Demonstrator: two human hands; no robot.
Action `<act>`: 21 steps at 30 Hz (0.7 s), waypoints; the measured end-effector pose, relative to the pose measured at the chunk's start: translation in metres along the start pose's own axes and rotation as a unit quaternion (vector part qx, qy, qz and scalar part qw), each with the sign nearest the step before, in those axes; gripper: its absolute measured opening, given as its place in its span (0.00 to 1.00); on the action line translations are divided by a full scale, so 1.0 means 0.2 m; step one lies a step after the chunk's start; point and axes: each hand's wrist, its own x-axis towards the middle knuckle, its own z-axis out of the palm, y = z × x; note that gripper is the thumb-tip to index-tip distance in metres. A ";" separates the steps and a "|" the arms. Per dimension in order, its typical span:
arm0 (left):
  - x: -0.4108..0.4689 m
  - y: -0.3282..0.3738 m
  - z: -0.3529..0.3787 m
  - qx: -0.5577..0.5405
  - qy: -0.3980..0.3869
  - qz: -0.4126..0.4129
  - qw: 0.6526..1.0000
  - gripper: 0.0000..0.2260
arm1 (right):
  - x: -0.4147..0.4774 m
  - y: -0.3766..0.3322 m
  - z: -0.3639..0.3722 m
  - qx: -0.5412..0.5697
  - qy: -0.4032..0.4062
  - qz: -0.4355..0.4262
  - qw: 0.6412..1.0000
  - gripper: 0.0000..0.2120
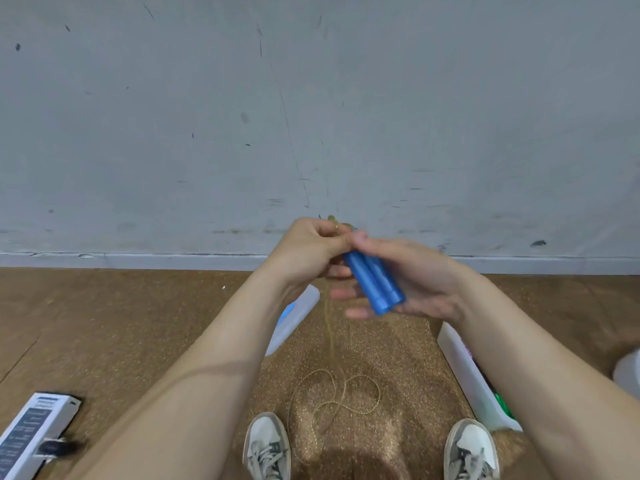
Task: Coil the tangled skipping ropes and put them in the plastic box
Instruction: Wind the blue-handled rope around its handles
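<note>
Unreadably printed carton (33, 433); right hand (415, 278) holds handles (375, 284).

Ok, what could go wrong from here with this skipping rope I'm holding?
The thin golden rope lies in crossed loops on the floor between the grey-white shoes; pulling up fast could tighten a knot or snag a foot. The two blue plastic handles lie across the right hand under its thumb, fingers fairly straight, while the left hand pinches the rope at their top end, so they might slip.

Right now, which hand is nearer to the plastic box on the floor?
The right. The right hand, holding the blue handles, is above the far end of the plastic box; the left hand is farther left.
</note>
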 end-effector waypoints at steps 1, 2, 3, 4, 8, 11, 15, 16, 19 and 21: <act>0.01 0.01 -0.01 0.002 0.007 0.008 1.000 0.06 | -0.02 0.01 -0.01 0.004 -0.017 -0.001 1.000 0.20; 0.01 0.02 -0.02 0.005 0.009 0.017 1.000 0.06 | -0.03 0.01 -0.01 0.008 -0.028 -0.007 1.000 0.16; 0.02 0.03 -0.02 0.010 0.009 0.025 1.000 0.07 | -0.03 0.02 -0.01 0.012 -0.029 -0.015 0.999 0.12; 0.02 0.05 -0.02 0.019 0.012 0.031 0.999 0.08 | -0.02 0.02 -0.01 0.016 -0.023 -0.025 0.999 0.10; 0.05 0.08 -0.02 0.125 0.089 0.032 0.988 0.17 | 0.03 0.03 0.01 0.011 0.001 -0.045 0.999 0.06; 0.05 0.07 -0.05 0.309 0.199 0.053 0.929 0.25 | 0.02 0.03 0.01 0.004 0.008 -0.045 0.999 0.08; 0.02 0.08 -0.11 0.305 0.285 0.209 0.884 0.19 | -0.01 -0.01 0.00 0.051 -0.019 -0.051 0.997 0.06; 0.03 0.08 -0.10 0.240 0.246 0.245 0.907 0.14 | -0.01 -0.02 0.00 0.078 -0.037 -0.052 0.995 0.05; 0.04 0.06 -0.06 0.076 0.077 0.209 0.972 0.16 | -0.01 -0.01 -0.01 0.161 -0.132 -0.051 0.977 0.05; 0.05 0.05 -0.03 -0.036 0.017 0.136 0.990 0.20 | 0.00 0.00 0.00 0.195 -0.161 -0.061 0.966 0.07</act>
